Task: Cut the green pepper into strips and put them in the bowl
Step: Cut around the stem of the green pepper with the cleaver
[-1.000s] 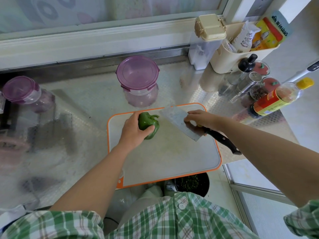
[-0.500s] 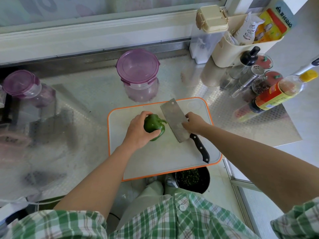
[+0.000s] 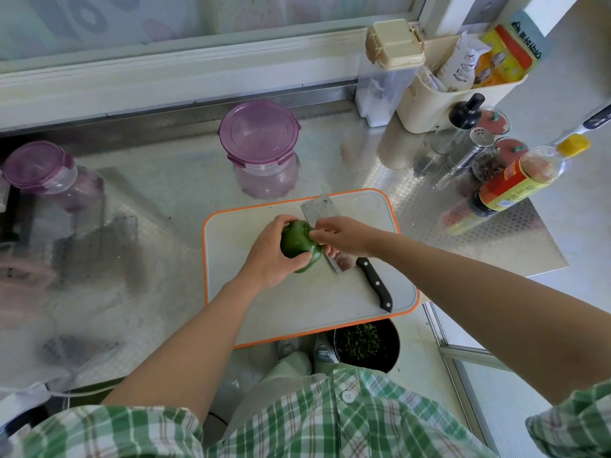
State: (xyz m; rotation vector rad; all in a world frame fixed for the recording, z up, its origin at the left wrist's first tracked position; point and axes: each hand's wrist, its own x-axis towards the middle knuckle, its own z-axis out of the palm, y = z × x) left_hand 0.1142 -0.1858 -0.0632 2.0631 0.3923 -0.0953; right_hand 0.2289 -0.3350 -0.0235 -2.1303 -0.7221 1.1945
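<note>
A whole green pepper (image 3: pixel 297 242) is held above the orange-rimmed white cutting board (image 3: pixel 307 302). My left hand (image 3: pixel 271 256) grips it from the left side. My right hand (image 3: pixel 344 238) reaches in from the right and pinches the pepper's top, where the stem is hidden by the fingers. A cleaver (image 3: pixel 319 209) with a black handle (image 3: pixel 375 284) lies flat on the board under my right hand, held by neither hand. A dark bowl (image 3: pixel 365 345) with chopped greens inside sits below the board's near edge.
Two clear jars with purple lids (image 3: pixel 259 135) (image 3: pixel 34 166) stand on the steel counter (image 3: pixel 165 193) behind and left of the board. Sauce bottles (image 3: pixel 515 183), shakers and a cream caddy (image 3: pixel 439 104) crowd the back right corner.
My right hand let go of the cleaver, which now lies on the board, and moved left onto the pepper's top. My left hand turned the pepper a little.
</note>
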